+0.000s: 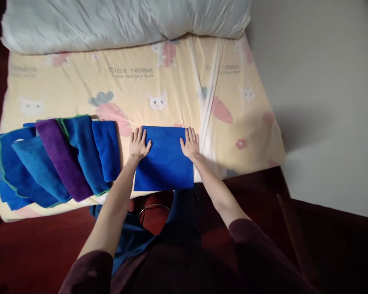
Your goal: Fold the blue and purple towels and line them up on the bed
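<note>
A blue cloth (165, 159) lies flat at the front edge of the bed, roughly square and smooth. My left hand (140, 143) rests palm down on its upper left corner, fingers spread. On the upper right corner lies my right hand (190, 143), also flat with its fingers apart. Left of my left arm, several folded cloths overlap in a row: among them a purple cloth (63, 159), a teal cloth (87, 153) with green edging and a small blue cloth (106, 149).
The bed (171, 98) has a yellow rabbit-and-carrot sheet, with white straps (211, 90) running across it right of the blue cloth. A rolled pale quilt (125, 22) lies along the far side. A light wall (325, 102) stands at the right.
</note>
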`<move>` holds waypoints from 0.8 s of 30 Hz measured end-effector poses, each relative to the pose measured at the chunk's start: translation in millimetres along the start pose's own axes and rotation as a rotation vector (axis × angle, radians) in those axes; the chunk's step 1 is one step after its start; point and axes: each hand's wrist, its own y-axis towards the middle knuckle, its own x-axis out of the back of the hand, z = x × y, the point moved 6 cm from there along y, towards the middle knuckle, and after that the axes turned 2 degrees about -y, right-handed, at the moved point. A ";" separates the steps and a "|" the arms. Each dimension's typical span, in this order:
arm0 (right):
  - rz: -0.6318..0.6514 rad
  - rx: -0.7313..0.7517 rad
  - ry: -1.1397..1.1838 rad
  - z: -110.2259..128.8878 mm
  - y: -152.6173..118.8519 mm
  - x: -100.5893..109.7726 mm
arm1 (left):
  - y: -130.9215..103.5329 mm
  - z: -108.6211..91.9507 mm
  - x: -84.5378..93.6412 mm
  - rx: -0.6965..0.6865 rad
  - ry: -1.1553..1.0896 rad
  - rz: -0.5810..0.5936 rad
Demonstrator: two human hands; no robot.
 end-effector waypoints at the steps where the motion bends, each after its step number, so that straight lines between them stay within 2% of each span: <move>1: 0.017 -0.003 -0.001 0.5 1.0 1.0 | 3.8 -2.7 0.8 -0.004 0.004 0.011; 5: 0.034 0.002 -0.004 4.9 -0.1 8.2 | 14.6 -15.4 5.3 -0.042 0.025 -0.007; 8: 0.020 -0.007 -0.011 7.3 -6.3 8.5 | 13.2 -20.8 -1.0 -0.055 0.011 -0.017; 13: 0.034 -0.004 0.030 8.9 -10.8 6.5 | 8.8 -21.7 -6.2 -0.026 0.003 -0.029; 16: 0.043 0.004 0.047 2.5 3.3 13.0 | 25.3 -14.4 2.6 -0.014 0.020 0.009; 18: 0.049 -0.003 0.065 -8.5 22.7 18.5 | 48.5 -3.3 8.2 -0.022 0.056 0.078; 20: 0.083 0.000 0.102 -22.0 47.6 21.6 | 77.9 10.1 8.9 -0.063 0.097 0.198; 24: 0.317 0.015 0.255 -45.0 89.1 14.2 | 126.9 33.8 -1.5 -0.148 0.123 0.502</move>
